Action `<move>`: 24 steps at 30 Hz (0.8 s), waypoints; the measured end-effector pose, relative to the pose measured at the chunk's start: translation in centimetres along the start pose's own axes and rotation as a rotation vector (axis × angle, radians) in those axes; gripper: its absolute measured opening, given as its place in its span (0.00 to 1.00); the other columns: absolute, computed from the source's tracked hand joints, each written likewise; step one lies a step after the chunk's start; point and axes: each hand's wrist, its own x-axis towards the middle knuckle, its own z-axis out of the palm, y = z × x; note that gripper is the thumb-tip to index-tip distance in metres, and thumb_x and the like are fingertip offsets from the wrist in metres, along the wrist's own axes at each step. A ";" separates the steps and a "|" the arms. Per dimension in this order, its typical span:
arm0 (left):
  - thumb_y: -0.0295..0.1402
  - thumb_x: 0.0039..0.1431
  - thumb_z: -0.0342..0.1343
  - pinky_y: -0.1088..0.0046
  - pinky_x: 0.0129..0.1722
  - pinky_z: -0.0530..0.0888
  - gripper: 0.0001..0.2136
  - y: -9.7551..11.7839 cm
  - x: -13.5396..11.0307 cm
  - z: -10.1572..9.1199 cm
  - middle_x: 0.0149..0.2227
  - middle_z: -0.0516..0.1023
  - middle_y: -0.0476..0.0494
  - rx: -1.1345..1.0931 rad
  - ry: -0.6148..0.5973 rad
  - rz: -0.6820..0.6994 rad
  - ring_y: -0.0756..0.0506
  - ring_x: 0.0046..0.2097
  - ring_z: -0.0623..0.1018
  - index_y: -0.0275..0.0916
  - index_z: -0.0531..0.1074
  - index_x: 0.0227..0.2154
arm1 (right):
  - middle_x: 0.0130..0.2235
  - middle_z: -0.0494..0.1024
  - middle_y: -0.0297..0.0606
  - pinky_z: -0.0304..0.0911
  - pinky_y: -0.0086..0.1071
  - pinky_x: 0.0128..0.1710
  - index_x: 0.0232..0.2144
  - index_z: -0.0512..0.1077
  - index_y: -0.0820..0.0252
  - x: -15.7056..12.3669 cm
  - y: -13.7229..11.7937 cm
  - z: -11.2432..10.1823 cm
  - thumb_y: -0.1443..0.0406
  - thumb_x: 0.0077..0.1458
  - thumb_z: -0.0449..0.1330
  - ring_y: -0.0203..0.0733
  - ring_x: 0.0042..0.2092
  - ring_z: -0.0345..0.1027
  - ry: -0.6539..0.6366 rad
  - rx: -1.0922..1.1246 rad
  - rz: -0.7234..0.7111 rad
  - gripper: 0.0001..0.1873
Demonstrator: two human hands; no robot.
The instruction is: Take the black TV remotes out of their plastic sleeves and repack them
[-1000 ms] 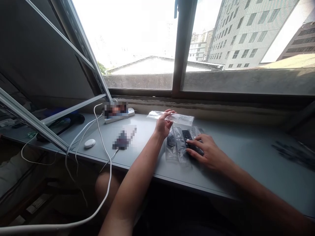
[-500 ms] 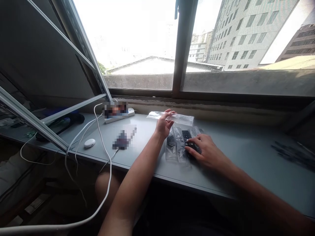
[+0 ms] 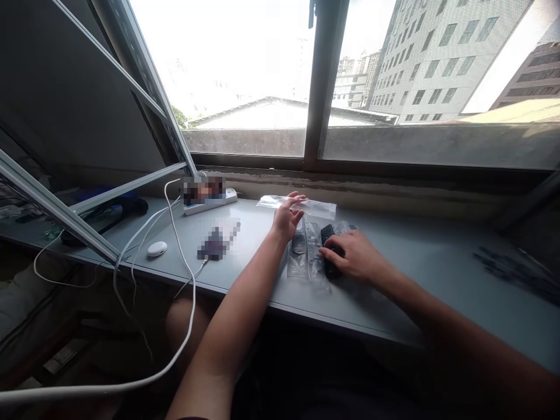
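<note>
Our right grip (image 3: 353,252) is closed around a black remote (image 3: 327,232), the thumb and forefinger across it and the buttons of its far end in the open. The remote is on the surface (image 3: 429,251) in front of us, just to the right of two flat things in clear bags (image 3: 298,252); whether it touches the surface all along its length we cannot tell. Our left grip (image 3: 287,218) is at a clear plastic sleeve (image 3: 321,209), fingers loosely bent over it; we cannot tell whether they pinch it or merely rest there.

We judge the remote to be light and stiff, its casing probably smooth enough to slide a little under dry fingers. It seems best held by its long sides near the middle, thumb opposite the fingers, so that no buttons get pressed. The sleeve looks thin, limp and slippery, apt to crease or cling; we would take it by one edge near its end, pinching gently. The bags look just as flimsy, though their contents look firm enough to hold through the plastic.
</note>
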 end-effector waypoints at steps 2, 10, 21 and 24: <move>0.27 0.63 0.67 0.81 0.32 0.75 0.14 0.0 0.1 -0.2 0.45 0.87 0.44 0.000 -0.005 0.004 0.50 0.41 0.83 0.41 0.80 0.51 | 0.42 0.86 0.49 0.66 0.55 0.58 0.43 0.85 0.53 0.3 0.1 -0.3 0.45 0.75 0.57 0.63 0.54 0.73 0.011 0.044 0.000 0.24; 0.25 0.62 0.67 0.82 0.32 0.76 0.13 0.0 0.2 -0.5 0.45 0.87 0.43 -0.006 0.014 0.014 0.50 0.41 0.84 0.41 0.80 0.49 | 0.42 0.87 0.43 0.68 0.44 0.46 0.39 0.84 0.53 0.6 0.0 -3.6 0.45 0.71 0.62 0.56 0.46 0.78 0.099 0.277 0.083 0.22; 0.25 0.62 0.66 0.84 0.30 0.77 0.12 -0.5 0.4 -0.7 0.44 0.87 0.46 0.001 0.023 0.012 0.53 0.36 0.82 0.40 0.79 0.48 | 0.36 0.79 0.33 0.83 0.33 0.32 0.41 0.75 0.53 1.4 3.5 -5.1 0.66 0.57 0.76 0.44 0.38 0.85 0.246 1.488 0.444 0.14; 0.25 0.63 0.67 0.83 0.31 0.77 0.12 -0.5 0.3 -0.7 0.45 0.87 0.46 0.005 0.034 0.017 0.53 0.37 0.82 0.40 0.79 0.49 | 0.40 0.80 0.32 0.80 0.26 0.28 0.49 0.75 0.49 1.2 4.0 -4.6 0.72 0.60 0.71 0.39 0.35 0.82 0.331 1.587 0.448 0.19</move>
